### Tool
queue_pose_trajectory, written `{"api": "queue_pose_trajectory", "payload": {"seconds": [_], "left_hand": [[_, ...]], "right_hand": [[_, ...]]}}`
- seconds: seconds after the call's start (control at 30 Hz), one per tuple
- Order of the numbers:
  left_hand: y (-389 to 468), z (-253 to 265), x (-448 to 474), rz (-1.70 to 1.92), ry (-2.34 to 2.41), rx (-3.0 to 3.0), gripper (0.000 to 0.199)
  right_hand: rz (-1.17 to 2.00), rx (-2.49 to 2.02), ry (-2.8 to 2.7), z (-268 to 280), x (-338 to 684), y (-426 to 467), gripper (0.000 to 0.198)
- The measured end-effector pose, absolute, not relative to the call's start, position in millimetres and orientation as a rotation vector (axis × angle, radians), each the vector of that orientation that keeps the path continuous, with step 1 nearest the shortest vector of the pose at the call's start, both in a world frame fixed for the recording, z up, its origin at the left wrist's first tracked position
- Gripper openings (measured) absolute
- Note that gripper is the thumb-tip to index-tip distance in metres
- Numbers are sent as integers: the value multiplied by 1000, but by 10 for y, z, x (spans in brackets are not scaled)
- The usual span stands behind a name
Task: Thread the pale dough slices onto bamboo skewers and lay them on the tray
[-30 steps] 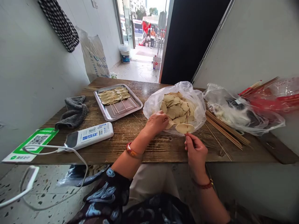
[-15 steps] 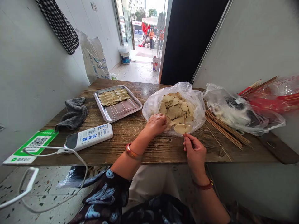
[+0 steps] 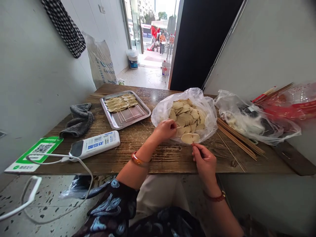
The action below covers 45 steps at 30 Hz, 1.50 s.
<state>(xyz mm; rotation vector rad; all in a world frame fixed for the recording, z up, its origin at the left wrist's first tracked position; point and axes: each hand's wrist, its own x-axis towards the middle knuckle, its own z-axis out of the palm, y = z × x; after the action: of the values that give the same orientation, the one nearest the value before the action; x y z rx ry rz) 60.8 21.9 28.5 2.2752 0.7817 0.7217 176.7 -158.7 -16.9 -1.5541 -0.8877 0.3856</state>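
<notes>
My right hand point(image 3: 204, 159) pinches a thin bamboo skewer just below a pale oval slice point(image 3: 190, 138) threaded on its tip. At the near left side of the plastic bag point(image 3: 160, 108), my left hand point(image 3: 166, 129) is closed, its thumb and fingers pressed together on what looks like another thin slice, seen nearly edge-on. Inside the open bag lies a heap of similar yellowish slices point(image 3: 185, 113), perhaps potato. A metal tray point(image 3: 125, 123) to the left carries several skewers loaded with slices point(image 3: 120, 102), their sticks pointing toward me.
Loose bamboo skewers point(image 3: 237, 138) lie right of the bag, beside another plastic bag point(image 3: 259, 128) and red packaging point(image 3: 283, 110). On the left are a grey cloth point(image 3: 78, 123), a white boxed device point(image 3: 98, 144) with a cable, and a green QR card point(image 3: 37, 154).
The slice on the skewer and my right hand have shifted slightly left. My left hand has turned a little, and a thin pale edge now shows at its fingertips.
</notes>
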Motion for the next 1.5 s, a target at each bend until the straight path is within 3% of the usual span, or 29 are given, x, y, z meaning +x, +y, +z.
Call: {"api": "queue_pose_trajectory", "payload": {"seconds": [0.2, 0.33, 0.57, 1.5], "left_hand": [[242, 352, 569, 841, 613, 1584, 13], [242, 367, 546, 914, 606, 1429, 20], [229, 395, 535, 927, 613, 1369, 28], [178, 374, 578, 881, 600, 1647, 18]], "right_hand": [[411, -1559, -1049, -184, 1795, -1587, 26], [391, -1578, -1166, -201, 1812, -1569, 25], [346, -1586, -1255, -222, 1811, -1542, 24], [230, -1592, -1316, -209, 1783, -1489, 22]]}}
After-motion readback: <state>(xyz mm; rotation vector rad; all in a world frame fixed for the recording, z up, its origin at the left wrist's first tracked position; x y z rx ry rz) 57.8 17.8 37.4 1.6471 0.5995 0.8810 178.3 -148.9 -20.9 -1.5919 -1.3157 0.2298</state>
